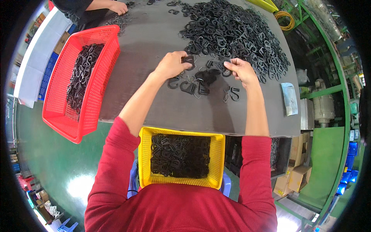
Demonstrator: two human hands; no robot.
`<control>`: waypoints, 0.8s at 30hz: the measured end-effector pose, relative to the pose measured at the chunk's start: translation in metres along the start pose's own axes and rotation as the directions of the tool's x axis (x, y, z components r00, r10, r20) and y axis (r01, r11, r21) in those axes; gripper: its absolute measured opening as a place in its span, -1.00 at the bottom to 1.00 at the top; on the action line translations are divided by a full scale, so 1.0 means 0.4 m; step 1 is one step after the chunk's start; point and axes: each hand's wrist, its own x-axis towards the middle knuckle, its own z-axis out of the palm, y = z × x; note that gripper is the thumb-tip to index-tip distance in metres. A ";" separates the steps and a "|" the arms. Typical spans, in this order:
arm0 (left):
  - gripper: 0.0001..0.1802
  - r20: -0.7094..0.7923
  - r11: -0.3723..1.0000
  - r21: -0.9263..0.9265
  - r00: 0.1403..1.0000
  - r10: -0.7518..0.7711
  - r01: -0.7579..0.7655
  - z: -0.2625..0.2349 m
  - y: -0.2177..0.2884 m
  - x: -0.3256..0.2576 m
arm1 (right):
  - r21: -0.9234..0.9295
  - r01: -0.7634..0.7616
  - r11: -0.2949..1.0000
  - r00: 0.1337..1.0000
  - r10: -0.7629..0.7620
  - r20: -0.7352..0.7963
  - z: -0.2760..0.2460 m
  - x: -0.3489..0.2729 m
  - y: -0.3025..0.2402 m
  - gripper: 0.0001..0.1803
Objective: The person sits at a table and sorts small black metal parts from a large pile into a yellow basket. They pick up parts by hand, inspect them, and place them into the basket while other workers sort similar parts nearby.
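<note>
My left hand [172, 65] is over the grey table with thumb and fingers closed on a black hook [188, 60]. To its right, my right hand [242, 71] pinches another black hook piece [226, 70] between thumb and fingers. Several loose black hooks with thin wire parts [188, 87] lie between and below the hands, and a small group [232, 94] sits apart at the right. Beyond the hands spreads a large heap of the same black hooks [228, 31]. In front of my body, a yellow basket [143, 154] holds many black hooks.
A red basket [101, 83] with black pieces stands at the table's left edge. Behind it, a co-worker's hand [119, 7] touches small wire pieces [118, 22]. A pale blue packet [289, 99] lies near the right edge. Cardboard boxes [295, 179] and green framing [328, 92] stand at right.
</note>
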 end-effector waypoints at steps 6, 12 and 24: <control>-0.57 0.596 0.907 -0.266 0.684 0.421 -0.326 -0.069 0.101 -0.207 | -0.014 0.202 0.979 0.773 -0.150 0.617 0.097 -0.293 -0.018 -0.77; -0.63 0.157 0.965 -0.079 0.953 0.260 -0.250 0.029 0.091 -0.118 | -0.338 0.336 0.879 0.941 -0.328 0.083 0.076 -0.079 0.035 -0.63; -0.72 -0.331 0.982 0.021 0.925 0.186 -0.190 0.056 0.040 -0.032 | -0.190 0.165 0.968 0.976 -0.188 -0.110 0.006 0.088 0.110 -0.74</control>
